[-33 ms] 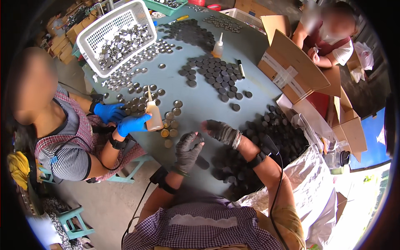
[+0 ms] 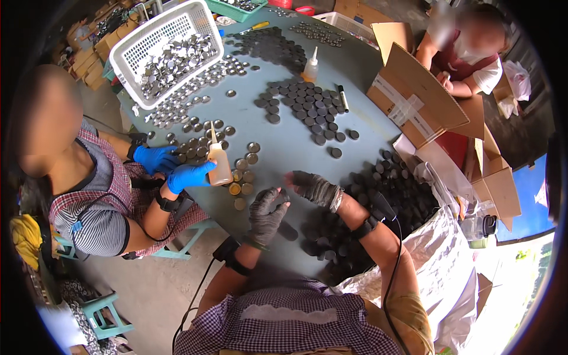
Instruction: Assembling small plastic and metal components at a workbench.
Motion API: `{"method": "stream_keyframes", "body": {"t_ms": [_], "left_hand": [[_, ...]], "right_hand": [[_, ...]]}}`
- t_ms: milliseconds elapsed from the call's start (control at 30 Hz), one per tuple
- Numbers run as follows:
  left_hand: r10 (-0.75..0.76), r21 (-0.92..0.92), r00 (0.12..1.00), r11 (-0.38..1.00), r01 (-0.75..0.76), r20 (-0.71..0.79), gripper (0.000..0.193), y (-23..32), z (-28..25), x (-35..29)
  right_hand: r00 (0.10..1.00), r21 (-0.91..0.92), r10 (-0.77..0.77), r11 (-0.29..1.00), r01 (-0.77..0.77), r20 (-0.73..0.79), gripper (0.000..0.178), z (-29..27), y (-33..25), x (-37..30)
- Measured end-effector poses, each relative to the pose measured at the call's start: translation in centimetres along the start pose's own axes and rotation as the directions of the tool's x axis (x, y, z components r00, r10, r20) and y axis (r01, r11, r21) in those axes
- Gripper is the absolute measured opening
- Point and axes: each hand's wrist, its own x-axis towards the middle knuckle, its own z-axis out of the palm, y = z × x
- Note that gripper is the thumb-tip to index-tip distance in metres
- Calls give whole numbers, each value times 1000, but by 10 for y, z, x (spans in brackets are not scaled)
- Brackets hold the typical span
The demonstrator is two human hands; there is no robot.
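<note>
My left hand [image 2: 266,218], in a dark grey fingerless wrap, is closed, with a black disc [image 2: 284,194] between thumb and fingertips. My right hand [image 2: 315,188], wrapped the same way, is just right of it, its fingers drawn together and pointing left; whatever they hold is hidden. Beneath my right forearm spreads a heap of black discs [image 2: 408,192]. Left of my hands, small round metal caps [image 2: 253,147] lie in loose rows, some with amber liquid inside. A co-worker's blue-gloved hand [image 2: 188,176] grips a squeeze bottle [image 2: 219,165] with a pointed nozzle above those caps.
A white basket [image 2: 127,83] of metal caps stands at the far left. Black discs [image 2: 307,106] cover the table's middle, beside a second nozzle bottle [image 2: 310,68] and a marker [image 2: 343,98]. An open cardboard box [image 2: 408,100] stands at right, near another person.
</note>
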Motion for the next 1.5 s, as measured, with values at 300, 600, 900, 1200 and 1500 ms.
{"method": "stream_keyframes", "body": {"t_ms": [300, 600, 900, 1200, 1500], "left_hand": [[1, -65, 998, 998, -5, -60, 41, -15, -4, 2], [29, 37, 996, 999, -26, -90, 42, -19, -15, 6], [163, 137, 977, 974, -182, 138, 30, 9, -12, -14], [10, 44, 994, 999, -15, 107, 26, -11, -10, -22], [115, 167, 957, 972, -164, 267, 29, 8, 6, -21]], "right_hand": [[903, 180, 421, 885, -430, 88, 34, -5, -31, -3], [887, -471, 440, 817, -332, 139, 28, 18, -33, 63], [988, -791, -20, 602, -110, -153, 25, 24, -18, 151], [964, -968, 237, 191, -163, -116, 19, 9, 3, 159], [869, -814, -73, 393, -427, -490, 29, -47, -5, 53]]}}
